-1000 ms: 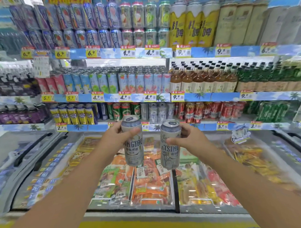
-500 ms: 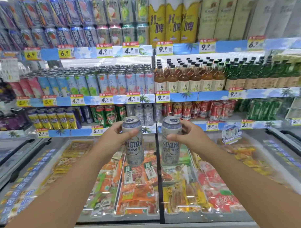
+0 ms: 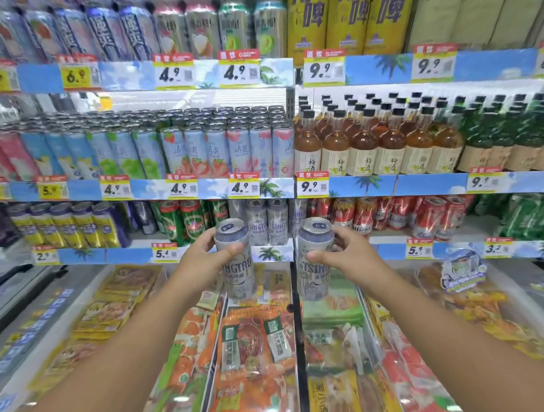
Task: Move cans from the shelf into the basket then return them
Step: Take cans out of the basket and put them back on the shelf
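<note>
The left hand is wrapped round a tall silver can, thumb across its front, fingers behind; the right hand grips a second silver can the same way, thumb to the front; both cans are upright, lids showing, held side by side and apart, out in front of the bottom shelf. Just beyond the two hands, on that shelf, stand more silver cans of the same print; to the left of the left hand are green cans and then yellow-and-purple cans; to the right of the right hand are red cans. Above the hands a middle shelf carries pale blue fruit-printed cans and, to the right, amber bottles with black caps; yellow price tags line every shelf edge. Below both forearms lies a glass-topped chest freezer, its dark divider running between the arms, with packets of food under the glass.
</note>
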Action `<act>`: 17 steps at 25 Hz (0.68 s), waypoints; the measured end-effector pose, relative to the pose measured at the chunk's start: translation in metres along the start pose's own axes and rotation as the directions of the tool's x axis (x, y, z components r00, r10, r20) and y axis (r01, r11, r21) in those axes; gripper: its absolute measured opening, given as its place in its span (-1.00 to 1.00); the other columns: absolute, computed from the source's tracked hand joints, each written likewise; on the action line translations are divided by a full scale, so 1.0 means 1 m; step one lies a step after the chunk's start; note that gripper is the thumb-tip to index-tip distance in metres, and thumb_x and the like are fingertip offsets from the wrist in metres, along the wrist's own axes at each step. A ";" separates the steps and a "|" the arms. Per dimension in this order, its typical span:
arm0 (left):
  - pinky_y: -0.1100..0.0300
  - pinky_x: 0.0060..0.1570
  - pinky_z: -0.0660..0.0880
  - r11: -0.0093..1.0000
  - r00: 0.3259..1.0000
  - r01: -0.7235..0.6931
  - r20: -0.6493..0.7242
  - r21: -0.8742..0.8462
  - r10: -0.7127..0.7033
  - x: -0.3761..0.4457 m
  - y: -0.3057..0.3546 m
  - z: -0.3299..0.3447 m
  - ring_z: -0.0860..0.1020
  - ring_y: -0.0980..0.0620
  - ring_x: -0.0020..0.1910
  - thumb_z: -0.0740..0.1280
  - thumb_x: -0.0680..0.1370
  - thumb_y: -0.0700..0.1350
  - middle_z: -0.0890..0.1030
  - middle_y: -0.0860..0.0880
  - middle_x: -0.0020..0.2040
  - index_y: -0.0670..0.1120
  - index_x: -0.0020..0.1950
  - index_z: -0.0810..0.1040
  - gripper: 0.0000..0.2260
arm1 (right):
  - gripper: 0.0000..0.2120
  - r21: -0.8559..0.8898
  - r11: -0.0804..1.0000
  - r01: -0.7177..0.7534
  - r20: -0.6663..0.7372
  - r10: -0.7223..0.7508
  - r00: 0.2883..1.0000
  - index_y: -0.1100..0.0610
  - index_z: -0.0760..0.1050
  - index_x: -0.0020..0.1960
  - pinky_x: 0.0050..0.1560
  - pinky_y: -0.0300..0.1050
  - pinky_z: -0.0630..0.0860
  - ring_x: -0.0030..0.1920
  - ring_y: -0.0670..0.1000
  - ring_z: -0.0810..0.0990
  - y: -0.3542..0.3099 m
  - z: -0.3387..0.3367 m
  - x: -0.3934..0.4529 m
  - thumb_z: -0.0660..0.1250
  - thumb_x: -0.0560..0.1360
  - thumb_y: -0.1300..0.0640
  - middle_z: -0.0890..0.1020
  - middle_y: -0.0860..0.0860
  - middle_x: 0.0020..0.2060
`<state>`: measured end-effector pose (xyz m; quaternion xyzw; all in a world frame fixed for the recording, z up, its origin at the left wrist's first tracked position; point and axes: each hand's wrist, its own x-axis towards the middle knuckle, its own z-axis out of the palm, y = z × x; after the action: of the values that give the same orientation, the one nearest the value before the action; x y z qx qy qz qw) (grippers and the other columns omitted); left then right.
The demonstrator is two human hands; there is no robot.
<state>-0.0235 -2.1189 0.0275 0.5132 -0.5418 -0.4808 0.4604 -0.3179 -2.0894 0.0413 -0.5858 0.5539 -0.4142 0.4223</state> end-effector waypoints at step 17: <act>-0.18 0.33 0.47 0.989 0.985 0.125 -0.132 0.074 -0.114 0.196 -0.068 -0.013 0.55 -0.01 0.32 0.56 0.24 0.44 0.55 0.10 0.38 0.21 0.43 0.45 -0.18 | -0.20 0.040 0.993 -0.108 -0.098 0.111 0.989 0.05 0.34 0.52 0.17 -0.09 0.43 0.41 -0.01 0.43 0.082 0.005 0.203 0.60 0.39 -0.11 0.45 -0.07 0.40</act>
<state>-0.0125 -2.3164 -0.0377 0.5928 -0.4989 -0.4512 0.4428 -0.3286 -2.2942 -0.0345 -0.5257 0.5986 -0.4287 0.4260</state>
